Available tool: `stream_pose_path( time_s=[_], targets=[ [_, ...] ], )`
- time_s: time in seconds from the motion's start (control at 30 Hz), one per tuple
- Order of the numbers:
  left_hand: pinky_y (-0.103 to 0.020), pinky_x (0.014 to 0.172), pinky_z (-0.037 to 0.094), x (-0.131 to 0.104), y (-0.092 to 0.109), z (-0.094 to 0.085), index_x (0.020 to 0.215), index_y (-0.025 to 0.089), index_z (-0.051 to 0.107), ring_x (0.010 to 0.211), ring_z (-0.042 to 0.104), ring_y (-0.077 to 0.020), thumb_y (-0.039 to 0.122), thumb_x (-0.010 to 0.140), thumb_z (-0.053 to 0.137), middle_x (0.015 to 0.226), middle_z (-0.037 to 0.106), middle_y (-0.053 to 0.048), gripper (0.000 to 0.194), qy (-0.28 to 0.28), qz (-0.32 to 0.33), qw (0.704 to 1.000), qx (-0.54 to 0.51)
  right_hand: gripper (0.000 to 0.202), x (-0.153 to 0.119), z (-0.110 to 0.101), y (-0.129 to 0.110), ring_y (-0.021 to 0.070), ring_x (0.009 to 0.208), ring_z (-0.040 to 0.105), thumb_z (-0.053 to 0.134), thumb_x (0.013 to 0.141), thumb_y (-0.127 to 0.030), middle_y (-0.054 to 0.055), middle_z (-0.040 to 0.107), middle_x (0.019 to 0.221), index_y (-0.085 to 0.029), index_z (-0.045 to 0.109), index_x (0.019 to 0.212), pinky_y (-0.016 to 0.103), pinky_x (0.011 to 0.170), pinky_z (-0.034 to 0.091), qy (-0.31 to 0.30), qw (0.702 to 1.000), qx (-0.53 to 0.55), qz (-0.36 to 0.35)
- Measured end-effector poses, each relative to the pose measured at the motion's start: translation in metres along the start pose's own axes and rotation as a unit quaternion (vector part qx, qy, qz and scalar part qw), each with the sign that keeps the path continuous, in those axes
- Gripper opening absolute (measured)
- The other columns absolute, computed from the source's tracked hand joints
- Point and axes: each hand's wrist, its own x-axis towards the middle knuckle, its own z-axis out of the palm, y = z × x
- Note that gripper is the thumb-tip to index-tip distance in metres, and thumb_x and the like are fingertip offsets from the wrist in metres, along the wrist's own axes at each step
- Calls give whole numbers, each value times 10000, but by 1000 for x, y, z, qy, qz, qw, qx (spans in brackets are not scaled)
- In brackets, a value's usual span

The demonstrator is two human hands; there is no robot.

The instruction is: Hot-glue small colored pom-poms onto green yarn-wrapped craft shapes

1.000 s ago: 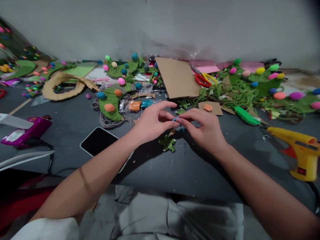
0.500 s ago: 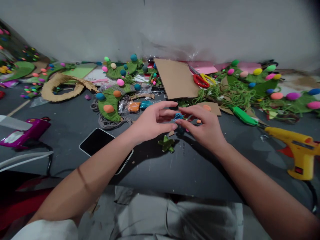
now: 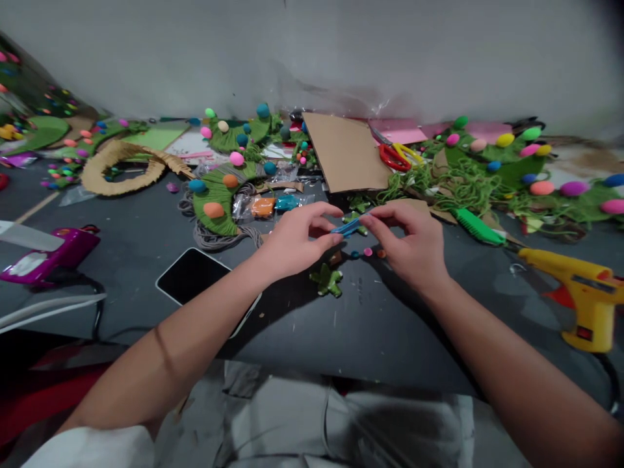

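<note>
Between my two hands a piece of blue modelling clay [image 3: 347, 227] is stretched into thin strands. My left hand [image 3: 302, 239] pinches its left end between thumb and fingers. The right end is pinched in my right hand [image 3: 407, 237]. Below the clay, on the dark table, lie small balls: a teal one [image 3: 355, 255], a pink one [image 3: 368, 252] and an orange one [image 3: 381, 254]. A green star-shaped piece [image 3: 326, 280] lies just below my left fingertips. Another green piece [image 3: 359, 221] shows behind the strands, partly hidden.
A phone [image 3: 195, 276] lies partly under my left forearm. A yellow glue gun [image 3: 580, 286] rests at right, a purple tool [image 3: 51, 253] at left. Behind are clay packets [image 3: 263, 207], cardboard [image 3: 344, 153], red-and-yellow scissors [image 3: 394, 158], green yarn [image 3: 453, 182] and a green brush [image 3: 478, 226].
The blue clay has gone from a bunched lump to stretched strands. My right hand has moved slightly right, away from my left, and the small balls below now show more clearly.
</note>
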Motion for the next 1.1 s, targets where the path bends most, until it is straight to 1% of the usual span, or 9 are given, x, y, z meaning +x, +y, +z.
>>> stream_pose_path(
  time_s=[0.07,0.2,0.4,0.57,0.63,0.73,0.87,1.0,1.1],
  targets=[
    [-378,864,592,1,0,0,1247,163,646,958,767,-234,222,829,788,1060,794,-106,445,-7,-5,999,-49,94,2,-3,3,197,791,713,782,915,-341,33,765,902,-262,775,965,343,710,595,-8,1000,22,10],
    [-373,926,605,0,2,0,1327,173,578,1064,762,-233,151,766,827,1206,758,-130,614,-38,-6,987,-156,347,3,-3,4,210,895,728,855,849,-368,52,777,1038,-264,778,1170,332,725,598,-72,997,31,-23],
    [-351,844,610,-1,2,5,1199,158,622,901,765,-200,205,724,899,984,771,-66,552,-52,-6,987,-152,48,-2,5,-2,177,797,703,751,943,-245,41,772,917,-231,792,964,315,697,558,-85,994,3,-74],
    [-311,731,567,0,3,4,1066,167,664,737,725,-162,279,814,840,811,756,-24,327,-14,8,995,-96,44,-1,2,-9,171,761,670,745,947,-223,29,750,848,-229,768,911,315,677,537,-48,996,-16,-68],
    [-311,718,565,1,3,3,1067,163,665,735,730,-167,271,811,838,821,765,-35,328,-11,-1,996,-88,12,1,-2,-8,177,758,671,769,930,-241,30,746,853,-235,780,927,328,689,545,-7,999,-18,-50],
    [-335,791,602,0,2,4,1158,150,642,839,768,-196,210,768,858,936,788,-76,449,-23,-21,992,-119,178,4,-6,-3,186,783,679,811,897,-282,55,743,982,-240,792,1069,348,708,569,32,999,-16,-21],
    [-362,888,631,-2,4,7,1283,156,582,970,789,-222,172,725,892,1088,800,-109,638,-27,-28,978,-205,314,2,-3,-1,179,805,682,833,871,-293,80,721,1083,-216,777,1171,333,694,575,-17,1000,-5,-21],
    [-322,778,617,-3,6,7,1190,157,627,829,786,-204,275,753,906,947,826,-77,532,-1,-6,987,-162,149,-3,5,-6,181,875,693,748,936,-244,65,733,1059,-233,791,1079,313,720,567,-83,996,17,-39],
    [-308,764,593,-3,6,4,1103,161,671,779,768,-185,280,780,882,844,818,-49,404,10,20,994,-103,70,-2,6,-8,173,844,683,726,958,-242,40,737,919,-227,764,900,297,703,552,-80,996,26,-38]
  ],
)
